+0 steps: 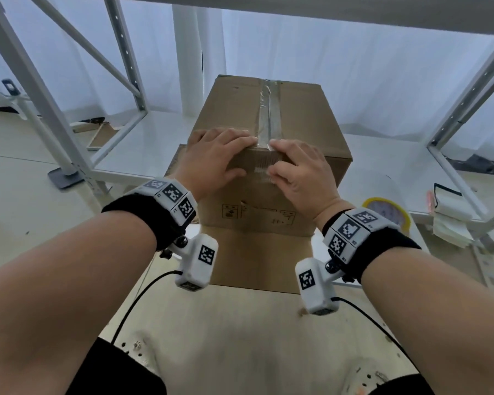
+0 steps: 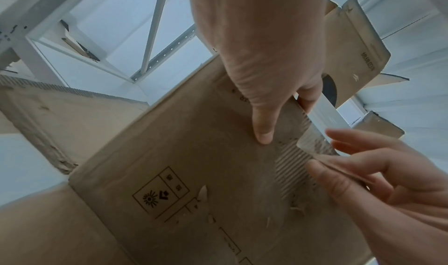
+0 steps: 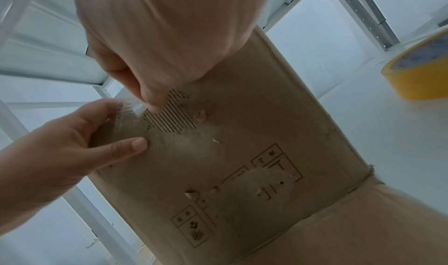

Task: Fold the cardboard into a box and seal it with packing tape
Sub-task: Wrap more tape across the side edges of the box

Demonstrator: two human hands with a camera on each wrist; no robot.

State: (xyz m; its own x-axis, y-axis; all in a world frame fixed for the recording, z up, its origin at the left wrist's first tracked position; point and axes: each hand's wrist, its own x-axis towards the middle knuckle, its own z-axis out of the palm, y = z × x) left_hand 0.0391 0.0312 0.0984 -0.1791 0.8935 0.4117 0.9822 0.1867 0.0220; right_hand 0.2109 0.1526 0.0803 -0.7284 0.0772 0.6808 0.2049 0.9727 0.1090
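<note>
Pressing the clear tape (image 1: pixel 269 118) end over the near top edge of the box (image 1: pixel 303 121) on the tabletop (image 1: pixel 166 149), left hand (image 1: pixel 211 161) and right hand (image 1: pixel 300 169) spread flat, gripping nothing. Top seam looks sealed already; probably only smoothing left, tape roll (image 1: pixel 388 213) parked just right.

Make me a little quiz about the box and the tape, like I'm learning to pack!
1. True or false: tape already runs along the top seam of the cardboard box.
2. The yellow tape roll sits nearest which hand?
A. left hand
B. right hand
3. Fill in: both hands press the clear tape strip end over the box's near ____.

Key: 1 true; 2 B; 3 edge.
</note>
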